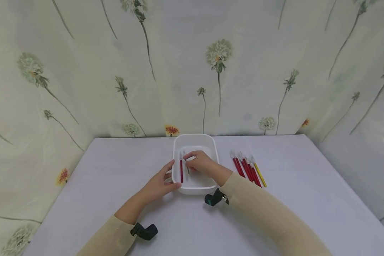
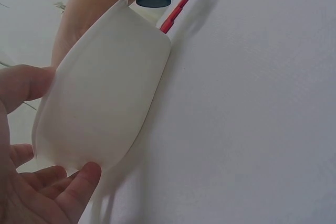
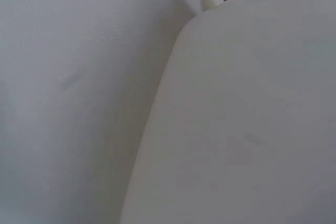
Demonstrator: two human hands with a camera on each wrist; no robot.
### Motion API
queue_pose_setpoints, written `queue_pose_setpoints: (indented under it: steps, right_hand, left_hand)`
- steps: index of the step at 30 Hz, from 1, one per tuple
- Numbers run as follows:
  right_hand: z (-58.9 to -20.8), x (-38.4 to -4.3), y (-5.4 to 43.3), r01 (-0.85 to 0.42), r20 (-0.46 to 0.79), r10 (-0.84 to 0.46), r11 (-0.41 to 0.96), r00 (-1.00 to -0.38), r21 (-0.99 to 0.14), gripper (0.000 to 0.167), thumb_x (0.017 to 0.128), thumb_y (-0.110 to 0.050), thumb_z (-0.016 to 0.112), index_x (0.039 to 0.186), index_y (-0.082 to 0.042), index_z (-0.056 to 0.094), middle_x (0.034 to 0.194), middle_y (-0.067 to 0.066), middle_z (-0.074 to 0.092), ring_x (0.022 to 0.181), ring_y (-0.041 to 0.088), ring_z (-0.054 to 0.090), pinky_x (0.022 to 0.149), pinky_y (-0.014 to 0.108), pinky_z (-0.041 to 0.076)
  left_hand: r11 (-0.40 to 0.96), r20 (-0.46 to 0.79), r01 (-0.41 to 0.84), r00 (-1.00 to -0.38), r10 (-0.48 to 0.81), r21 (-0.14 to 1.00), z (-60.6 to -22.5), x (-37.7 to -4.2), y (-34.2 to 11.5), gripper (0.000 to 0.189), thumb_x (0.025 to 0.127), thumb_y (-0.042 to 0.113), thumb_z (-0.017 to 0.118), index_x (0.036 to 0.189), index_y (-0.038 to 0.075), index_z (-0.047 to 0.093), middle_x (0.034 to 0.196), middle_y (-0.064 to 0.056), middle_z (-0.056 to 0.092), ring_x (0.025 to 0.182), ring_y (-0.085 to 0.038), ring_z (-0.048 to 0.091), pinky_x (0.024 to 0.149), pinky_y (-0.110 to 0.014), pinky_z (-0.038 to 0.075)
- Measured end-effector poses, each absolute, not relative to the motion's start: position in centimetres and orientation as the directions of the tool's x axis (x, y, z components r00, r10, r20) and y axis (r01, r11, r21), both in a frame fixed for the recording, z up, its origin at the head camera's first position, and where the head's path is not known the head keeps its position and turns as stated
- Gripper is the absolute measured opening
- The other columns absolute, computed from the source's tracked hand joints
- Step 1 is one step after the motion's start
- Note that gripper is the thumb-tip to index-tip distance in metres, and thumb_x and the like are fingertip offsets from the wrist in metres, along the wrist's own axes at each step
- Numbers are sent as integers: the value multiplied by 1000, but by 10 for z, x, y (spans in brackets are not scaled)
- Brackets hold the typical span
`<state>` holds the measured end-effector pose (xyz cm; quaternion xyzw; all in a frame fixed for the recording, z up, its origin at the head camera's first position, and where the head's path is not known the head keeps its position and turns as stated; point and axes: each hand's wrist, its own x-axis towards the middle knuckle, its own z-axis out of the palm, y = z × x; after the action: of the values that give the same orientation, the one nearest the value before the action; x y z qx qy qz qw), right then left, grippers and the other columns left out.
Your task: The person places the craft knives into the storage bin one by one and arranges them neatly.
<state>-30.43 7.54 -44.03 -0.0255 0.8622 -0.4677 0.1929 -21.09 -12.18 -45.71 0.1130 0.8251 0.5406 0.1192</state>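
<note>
A white plastic tray [image 1: 197, 191] with rounded corners stands on the table. At its near left corner, my left hand [image 1: 156, 183] holds the rim, thumb along the front and fingers on the left side. Inside the tray lies a slim red stick [image 1: 181, 171] with a pale tip, parallel to the left wall. My right hand [image 1: 201, 162] reaches over the right rim and pinches a thin dark stick [image 1: 188, 170] beside the red one. The left wrist view shows the tray's outer wall [image 2: 105, 87]; in the right wrist view the right hand is mostly hidden.
To the right of the tray lie several slim red sticks [image 1: 246, 169] with pale translucent ends, and a yellow stick [image 1: 260, 175] at their right side. The table has a white cover [image 1: 140, 153]. A flower-printed curtain [image 1: 185, 64] stands behind it.
</note>
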Motion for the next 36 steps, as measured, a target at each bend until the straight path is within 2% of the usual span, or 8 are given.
queue_pose_setpoints:
  steps: [10,23,36]
  right_hand:
    - [-444,-306,74,122,-298,-224,574,-928,-810,32,90,-16,73,122,-14,70,97,6,64,72,17,58,67,24,51]
    - [-448,-305,72,77,-277,-264,581,-924,-810,33,88,-15,74,122,-13,70,101,6,65,77,18,60,69,25,52]
    - [-449,-303,74,56,-267,-274,592,-924,-804,30,88,-9,71,118,-11,73,98,5,66,72,15,58,64,23,50]
  left_hand:
    - [384,-78,52,-946,314,922,-455,-210,-122,89,91,24,76,161,19,21,163,-9,27,140,-34,43,102,-46,49]
    - [373,-76,45,-950,302,927,-455,-210,-121,89,91,22,75,161,17,21,163,-12,26,141,-36,42,103,-47,49]
    - [357,-77,42,-948,310,933,-455,-209,-120,89,91,23,76,161,17,22,164,-11,26,141,-37,42,102,-47,49]
